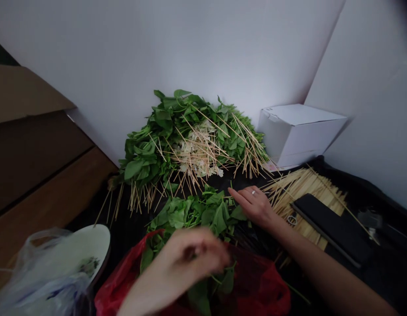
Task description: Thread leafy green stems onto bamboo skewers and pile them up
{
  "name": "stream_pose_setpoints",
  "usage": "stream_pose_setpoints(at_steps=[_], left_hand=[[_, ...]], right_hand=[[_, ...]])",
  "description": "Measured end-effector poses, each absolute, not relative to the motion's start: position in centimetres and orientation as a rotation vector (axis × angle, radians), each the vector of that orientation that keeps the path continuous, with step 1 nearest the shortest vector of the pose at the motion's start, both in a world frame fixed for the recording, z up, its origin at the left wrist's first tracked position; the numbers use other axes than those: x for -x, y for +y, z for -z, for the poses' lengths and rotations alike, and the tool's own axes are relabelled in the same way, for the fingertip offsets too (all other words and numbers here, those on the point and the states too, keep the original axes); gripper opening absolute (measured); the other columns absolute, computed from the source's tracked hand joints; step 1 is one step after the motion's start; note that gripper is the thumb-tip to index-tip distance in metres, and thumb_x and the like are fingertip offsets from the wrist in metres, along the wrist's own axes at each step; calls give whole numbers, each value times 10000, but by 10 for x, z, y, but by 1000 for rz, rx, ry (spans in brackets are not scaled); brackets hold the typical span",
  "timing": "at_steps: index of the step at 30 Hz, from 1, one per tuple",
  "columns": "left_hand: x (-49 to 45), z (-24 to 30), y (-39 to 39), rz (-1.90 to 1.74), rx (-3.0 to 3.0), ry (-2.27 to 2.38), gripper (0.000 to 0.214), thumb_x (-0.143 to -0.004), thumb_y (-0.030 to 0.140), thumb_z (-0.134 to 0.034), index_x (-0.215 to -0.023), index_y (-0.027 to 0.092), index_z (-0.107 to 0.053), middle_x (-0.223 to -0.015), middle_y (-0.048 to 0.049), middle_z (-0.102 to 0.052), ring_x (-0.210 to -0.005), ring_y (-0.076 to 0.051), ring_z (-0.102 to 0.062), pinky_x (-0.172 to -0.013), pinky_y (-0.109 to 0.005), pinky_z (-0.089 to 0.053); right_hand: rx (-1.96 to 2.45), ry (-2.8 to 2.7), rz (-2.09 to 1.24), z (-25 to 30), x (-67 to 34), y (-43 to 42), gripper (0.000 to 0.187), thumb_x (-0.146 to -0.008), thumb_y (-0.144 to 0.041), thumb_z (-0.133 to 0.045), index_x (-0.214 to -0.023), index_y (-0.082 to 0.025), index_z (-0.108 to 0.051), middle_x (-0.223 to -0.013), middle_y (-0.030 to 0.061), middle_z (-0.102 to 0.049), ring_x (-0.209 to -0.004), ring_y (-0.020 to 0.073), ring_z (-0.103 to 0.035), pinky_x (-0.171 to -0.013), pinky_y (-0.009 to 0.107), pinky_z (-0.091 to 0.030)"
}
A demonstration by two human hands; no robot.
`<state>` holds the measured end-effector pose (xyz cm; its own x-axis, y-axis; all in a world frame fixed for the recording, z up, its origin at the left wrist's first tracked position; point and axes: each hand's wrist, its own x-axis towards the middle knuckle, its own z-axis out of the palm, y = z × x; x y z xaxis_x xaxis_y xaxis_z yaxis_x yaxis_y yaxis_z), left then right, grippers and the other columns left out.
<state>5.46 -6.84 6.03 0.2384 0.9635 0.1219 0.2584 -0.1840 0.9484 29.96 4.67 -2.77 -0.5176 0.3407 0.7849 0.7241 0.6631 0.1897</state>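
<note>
My left hand (pixel 196 259) is smeared by motion above a red plastic bag (pixel 265 285) of loose leafy greens. Its fingers look curled, but whether they hold anything is unclear. Beyond it, my right hand (pixel 252 205), with a ring on one finger, reaches in from the right at the edge of a pile of green leaves (pixel 186 213). Its fingers are closed together; a thin pale stick end and a green stem show by the fingertips, and what they grip is hidden. Bamboo skewers (pixel 298 184) lie in a heap beside my right wrist.
Against the wall, skewered greens (pixel 140 162) are stacked around skewered pale pieces (pixel 198 147). A white box (pixel 298 131) stands back right. On the loose skewers rests a dark phone-like object (pixel 331 228). At left are a white bowl (pixel 91 239), clear plastic bag (pixel 41 272) and cardboard (pixel 28 96).
</note>
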Motion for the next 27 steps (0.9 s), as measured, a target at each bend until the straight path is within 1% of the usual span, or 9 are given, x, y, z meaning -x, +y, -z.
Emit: stream_pose_setpoints(at_steps=[3,6,8,10,13,15,18,23,27], left_hand=[[-97,-54,-10,-795,-2054,1426,145,-836,350,-705,-810,207,-706,-834,-68,-698,-783,-244,-639,-743,-380,-500],[-116,-38,25,-646,-2299,1703,156,-722,220,-788,-832,172,-689,-939,-128,-688,-959,-322,-627,-808,-414,-475],[-106,-29,35,-603,-2290,1670,87,-733,144,-746,-744,190,-673,-866,-89,-685,-923,-282,-633,-803,-374,-466],[-82,-25,39,-724,-2109,1556,100,-759,179,-733,-695,194,-657,-781,-36,-664,-783,-210,-623,-740,-316,-458],[-38,-18,38,-970,-1319,1183,170,-737,276,-790,-709,173,-658,-644,19,-615,-596,-123,-556,-594,-230,-427],[-16,-11,35,-1064,-983,1012,271,-669,334,-849,-782,182,-655,-659,30,-632,-575,-104,-563,-591,-215,-453],[-2,1,28,-1126,-882,946,387,-599,393,-883,-839,201,-646,-699,19,-675,-605,-119,-616,-611,-224,-501],[-5,8,24,-1095,-744,827,421,-593,251,-901,-966,168,-725,-805,-34,-741,-673,-132,-681,-640,-207,-531],[-11,13,28,-1176,-679,819,385,-550,196,-922,-893,166,-751,-786,-13,-745,-673,-126,-684,-675,-215,-540]], right_hand=[[837,-2066,723,27,-304,48,438,-923,-26,-430,-1352,-59,-509,-736,42,-594,-711,184,-517,-689,324,-380],[842,-2043,750,27,-307,52,438,-924,-31,-434,-1352,-70,-516,-707,29,-571,-678,176,-504,-658,319,-374],[828,-2043,745,27,-306,53,421,-924,-32,-441,-1333,-65,-533,-708,32,-573,-678,176,-508,-651,320,-377],[825,-2048,732,28,-304,52,405,-924,-32,-448,-1315,-60,-547,-720,38,-583,-682,177,-513,-651,321,-382],[815,-2073,704,30,-302,49,406,-932,-36,-436,-1322,-63,-546,-746,48,-605,-700,176,-533,-665,319,-395],[800,-2101,677,32,-301,47,416,-945,-54,-425,-1345,-78,-536,-776,56,-627,-725,177,-559,-687,320,-406],[775,-2116,630,33,-298,44,429,-960,-76,-403,-1373,-106,-515,-839,72,-668,-772,181,-599,-723,327,-420],[776,-2130,619,12,-297,40,365,-944,-69,-422,-1277,-122,-564,-889,88,-703,-799,188,-613,-760,336,-434],[746,-2148,664,-13,-289,42,316,-925,-53,-434,-1164,-147,-617,-909,87,-700,-830,191,-601,-773,341,-430]])
